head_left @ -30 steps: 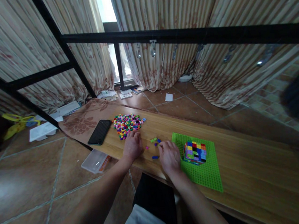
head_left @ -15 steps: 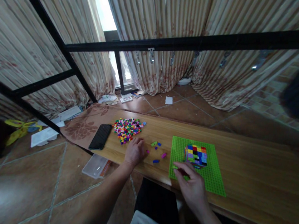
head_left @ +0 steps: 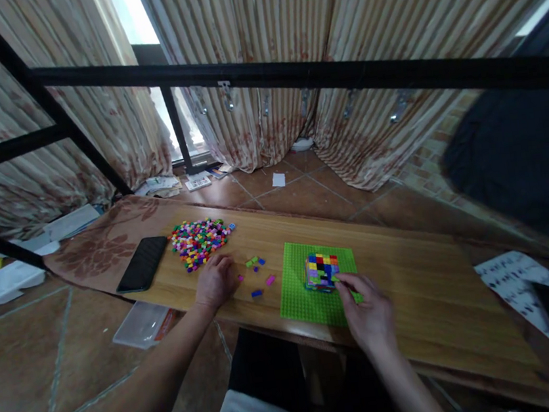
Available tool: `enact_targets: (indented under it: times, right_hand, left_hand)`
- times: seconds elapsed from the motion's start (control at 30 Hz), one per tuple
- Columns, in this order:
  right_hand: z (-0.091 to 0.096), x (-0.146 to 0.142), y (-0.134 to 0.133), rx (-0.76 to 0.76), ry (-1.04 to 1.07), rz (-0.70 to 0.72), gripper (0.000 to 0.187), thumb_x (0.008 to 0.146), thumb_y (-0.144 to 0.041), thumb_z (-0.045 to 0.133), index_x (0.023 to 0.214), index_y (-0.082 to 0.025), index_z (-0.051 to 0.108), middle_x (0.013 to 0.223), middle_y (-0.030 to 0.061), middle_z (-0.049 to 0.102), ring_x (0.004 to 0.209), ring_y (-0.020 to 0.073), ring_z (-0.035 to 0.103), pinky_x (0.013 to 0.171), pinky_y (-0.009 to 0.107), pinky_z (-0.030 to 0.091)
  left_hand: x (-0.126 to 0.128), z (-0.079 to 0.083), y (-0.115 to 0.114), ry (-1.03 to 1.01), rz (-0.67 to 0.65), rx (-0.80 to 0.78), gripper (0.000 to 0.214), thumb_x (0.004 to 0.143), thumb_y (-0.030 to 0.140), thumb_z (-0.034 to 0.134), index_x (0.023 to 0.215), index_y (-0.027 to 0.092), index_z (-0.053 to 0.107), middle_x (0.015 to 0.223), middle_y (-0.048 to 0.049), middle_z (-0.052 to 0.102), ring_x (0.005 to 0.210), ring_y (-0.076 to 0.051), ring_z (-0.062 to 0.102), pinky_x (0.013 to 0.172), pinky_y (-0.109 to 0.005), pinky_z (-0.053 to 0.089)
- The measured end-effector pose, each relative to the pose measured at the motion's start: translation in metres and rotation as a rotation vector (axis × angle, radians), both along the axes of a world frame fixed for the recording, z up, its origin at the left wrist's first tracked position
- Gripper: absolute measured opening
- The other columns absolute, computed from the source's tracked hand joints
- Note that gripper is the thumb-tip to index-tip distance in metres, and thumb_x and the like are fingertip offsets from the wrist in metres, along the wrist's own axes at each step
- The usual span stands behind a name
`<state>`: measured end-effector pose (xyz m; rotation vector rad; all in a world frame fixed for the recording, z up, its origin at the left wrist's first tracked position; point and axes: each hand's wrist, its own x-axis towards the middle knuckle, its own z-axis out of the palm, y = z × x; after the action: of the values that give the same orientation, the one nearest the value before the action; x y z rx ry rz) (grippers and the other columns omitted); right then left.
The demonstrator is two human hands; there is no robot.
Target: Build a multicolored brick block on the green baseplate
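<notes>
A multicoloured brick cube (head_left: pixel 320 271) stands on a green baseplate (head_left: pixel 299 296) on the wooden table (head_left: pixel 427 288). My right hand (head_left: pixel 367 314) is at the cube's near right corner, thumb and fingers pinched on a small green brick (head_left: pixel 335 279) against its side. My left hand (head_left: pixel 215 281) rests loosely curled on the table just below a heap of small coloured bricks (head_left: pixel 197 234); what it holds, if anything, is hidden. A few loose bricks (head_left: pixel 257 277) lie between my left hand and the baseplate.
A black phone (head_left: pixel 141 263) lies left of the heap on a floral cloth (head_left: pixel 95 243). A clear plastic box (head_left: pixel 142 323) sits on the tiled floor below the table edge. A black metal frame (head_left: pixel 259 75) crosses overhead. Printed paper (head_left: pixel 516 284) lies at the far right.
My right hand left the loose bricks, carried a small green brick over the baseplate and reached the cube's right side. My left hand stayed by the heap. The view swung right.
</notes>
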<state>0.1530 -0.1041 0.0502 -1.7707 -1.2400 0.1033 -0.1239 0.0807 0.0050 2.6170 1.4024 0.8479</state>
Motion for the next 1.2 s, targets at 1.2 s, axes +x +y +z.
enact_targets:
  times: [1.2]
  right_hand:
    - [-0.006,-0.003,0.019,0.032,-0.093,0.088,0.019,0.089,-0.033,0.056,0.086,-0.026,0.074,0.09,0.0043,0.07,0.089,0.0212,0.06,0.081,0.038,0.048]
  left_hand:
    - [0.003,0.001,0.0,-0.013,0.049,-0.011,0.022,0.088,0.02,0.043,0.09,0.019,0.065,0.097,-0.0087,0.065,0.091,-0.02,0.062,0.084,-0.033,0.052]
